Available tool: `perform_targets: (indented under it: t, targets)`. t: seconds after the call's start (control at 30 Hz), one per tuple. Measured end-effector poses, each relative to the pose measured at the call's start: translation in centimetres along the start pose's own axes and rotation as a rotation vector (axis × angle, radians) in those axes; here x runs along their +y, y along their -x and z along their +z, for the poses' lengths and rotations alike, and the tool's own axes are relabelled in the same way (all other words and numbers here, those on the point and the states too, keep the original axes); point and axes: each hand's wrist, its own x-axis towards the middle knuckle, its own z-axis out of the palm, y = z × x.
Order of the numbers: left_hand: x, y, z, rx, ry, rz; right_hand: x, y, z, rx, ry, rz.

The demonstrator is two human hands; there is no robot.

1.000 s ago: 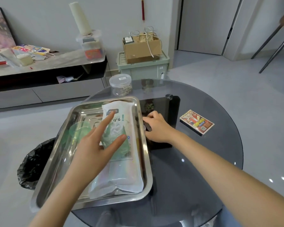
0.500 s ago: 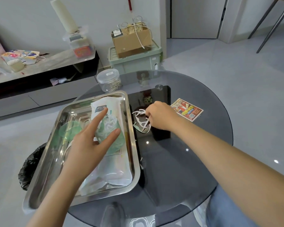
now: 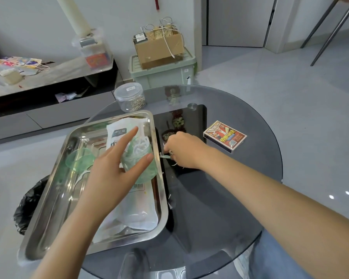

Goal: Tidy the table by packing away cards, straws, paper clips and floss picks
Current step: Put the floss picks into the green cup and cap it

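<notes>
Where the round dark glass bench carries a steel tray, left hand clamps its grip round a green floss-pick tub over the tray. Right hand grip pinches floss picks at the rim. Card box lies right; paper-clip jar behind; green crate on grey floor.

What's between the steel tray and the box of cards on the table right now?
In the head view, the right hand lies between the tray and the card box, pinching floss picks over the dark glass table.
</notes>
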Motion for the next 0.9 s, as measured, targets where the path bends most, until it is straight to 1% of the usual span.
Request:
perform_targets:
  t: [0.07,0.13,0.23,0.4,0.53,0.63,0.7,0.73,0.8,0.83,0.9]
  targets:
    - [0.4,0.0,0.1,-0.022,-0.012,0.004,0.2,0.1,-0.2,0.024,0.003,0.025]
    - [0.6,0.0,0.1,-0.055,-0.024,0.005,0.6,0.1,-0.2,0.021,-0.046,0.045]
    - [0.9,-0.1,0.1,-0.078,-0.027,-0.044,1.2,0.0,-0.5,0.031,-0.132,0.090]
    - [1.4,-0.1,0.0,-0.086,-0.004,-0.129,1.6,0.3,-2.1,0.158,-0.307,0.207]
    - [1.9,0.5,0.1,-0.069,0.021,-0.178,1.4,0.9,-3.2,0.280,-0.521,0.265]
    - [2.5,0.8,0.1,-0.114,-0.051,-0.219,0.7,1.3,-4.1,0.410,-0.726,0.307]
    - [2.6,0.6,0.2,-0.129,-0.119,-0.240,0.0,1.5,-5.0,0.461,-0.902,0.314]
    - [2.8,0.4,0.2,-0.126,-0.150,-0.233,-0.3,1.8,-5.5,0.460,-1.018,0.310]
    - [3.1,0.1,0.3,-0.099,-0.196,-0.199,-1.2,2.5,-6.5,0.404,-1.243,0.268]
    - [3.1,-0.1,0.2,-0.077,-0.200,-0.185,-1.7,2.7,-7.0,0.374,-1.311,0.224]
    - [3.0,-0.3,0.2,-0.041,-0.196,-0.153,-2.9,3.2,-7.6,0.368,-1.366,0.138]
